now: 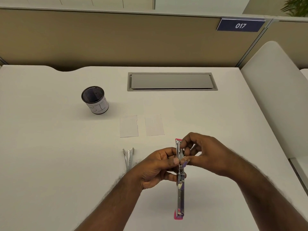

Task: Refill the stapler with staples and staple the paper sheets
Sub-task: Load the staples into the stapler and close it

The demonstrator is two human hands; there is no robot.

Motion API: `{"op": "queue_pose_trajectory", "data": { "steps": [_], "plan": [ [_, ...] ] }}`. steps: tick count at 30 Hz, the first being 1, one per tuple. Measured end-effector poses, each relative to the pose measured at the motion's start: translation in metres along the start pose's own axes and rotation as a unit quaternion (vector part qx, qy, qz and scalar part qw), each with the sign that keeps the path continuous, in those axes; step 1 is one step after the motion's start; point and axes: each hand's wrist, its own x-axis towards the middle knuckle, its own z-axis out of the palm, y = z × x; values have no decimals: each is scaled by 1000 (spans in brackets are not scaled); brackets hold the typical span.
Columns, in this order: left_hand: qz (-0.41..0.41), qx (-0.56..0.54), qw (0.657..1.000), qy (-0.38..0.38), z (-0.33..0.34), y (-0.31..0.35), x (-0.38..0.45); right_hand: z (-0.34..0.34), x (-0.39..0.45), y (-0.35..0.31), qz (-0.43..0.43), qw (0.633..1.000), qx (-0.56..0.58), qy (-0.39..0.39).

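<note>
Here the refilling step is in hand, and the stapling is not yet begun. The pink-ended metal stapler (pixel 180 179) is swung fully open into one long strip and is held above the white desk (pixel 50 147), in front of the person. The left hand (pixel 160 167) grips it around the middle, near the hinge, with the thumb pressed against the metal side. The right hand (pixel 200 152) has its fingers curled, and its fingertips pinch something small at the upper half of the stapler; it looks like a strip of staples or the pusher of the magazine, but it is too small to tell which.

The two small white paper sheets (pixel 141 125) lie flat on the desk beyond the hands, side by side and a little apart, so they are not yet stacked. A silver metal staple remover (pixel 128 158) lies just left of the left hand. A black mesh cup with a white paper label (pixel 95 100) stands further away to the left.

I judge that the next move needs fine alignment: the staples must sit straight in the channel before the stapler is closed. After that the sheets should be put one on the other.
</note>
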Motion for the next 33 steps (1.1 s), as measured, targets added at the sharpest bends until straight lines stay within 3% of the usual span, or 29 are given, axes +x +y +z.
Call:
{"op": "queue_pose_trajectory", "data": {
  "steps": [7, 12, 18, 21, 25, 33],
  "plan": [
    [-8, 8, 1000, -1, -1, -3, -2, 5, 3, 7, 56, 988, 134, -42],
    [-7, 18, 1000, -13, -2, -2, -2, 11, 5, 9, 104, 974, 202, 3],
    [-4, 1, 1000, -1, -4, -3, -3, 11, -1, 7, 80, 968, 235, 43],
    [5, -12, 1000, 13, -6, -1, -4, 9, -11, 6, 13, 977, 195, 89],
    [18, -26, 999, 28, -8, 1, -3, 19, -23, 3, -90, 987, 102, 88],
    [39, -25, 998, 29, -4, 4, 1, 26, -25, 2, -172, 954, -113, 220]
  ]
}}
